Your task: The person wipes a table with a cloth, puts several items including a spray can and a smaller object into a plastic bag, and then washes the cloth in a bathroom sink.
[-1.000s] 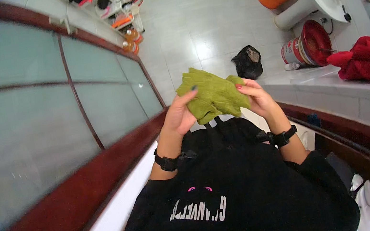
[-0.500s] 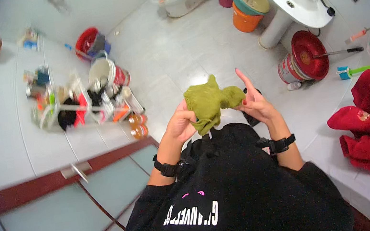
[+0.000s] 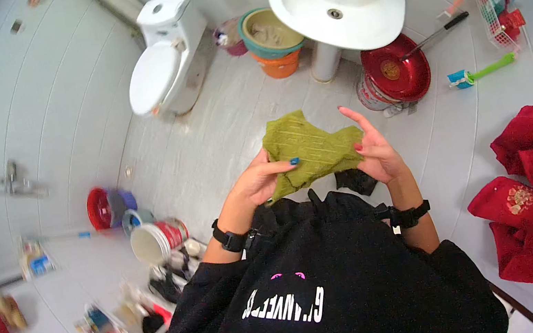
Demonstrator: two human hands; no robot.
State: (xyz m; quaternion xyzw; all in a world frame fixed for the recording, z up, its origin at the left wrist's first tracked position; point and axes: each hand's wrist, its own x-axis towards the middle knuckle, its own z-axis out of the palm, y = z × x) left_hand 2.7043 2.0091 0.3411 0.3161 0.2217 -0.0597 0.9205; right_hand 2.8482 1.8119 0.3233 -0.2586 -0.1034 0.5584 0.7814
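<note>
A crumpled olive-green cloth (image 3: 312,152) with raised ribbed lines is stretched between my hands, in front of my body. My left hand (image 3: 260,176) grips its left part, thumb lying over the fabric and the other fingers hidden behind. My right hand (image 3: 377,154) pinches the right end between thumb and fingers, while its index finger points up, away from the cloth. Whether the cloth is a sock or a rag cannot be made out.
Ahead stand a toilet (image 3: 158,79), stacked basins (image 3: 271,40) and a sink (image 3: 361,15). A red basin (image 3: 382,68) with a long-handled tool sits right of the sink. Red towels (image 3: 526,223) hang at right. A white bucket (image 3: 157,243) and cluttered shelf (image 3: 142,326) are at left.
My view has swung to the right, bringing the sink and toilet nearer the middle. The cloth, bunched at its right end before, is now spread wider and flatter between my hands.
</note>
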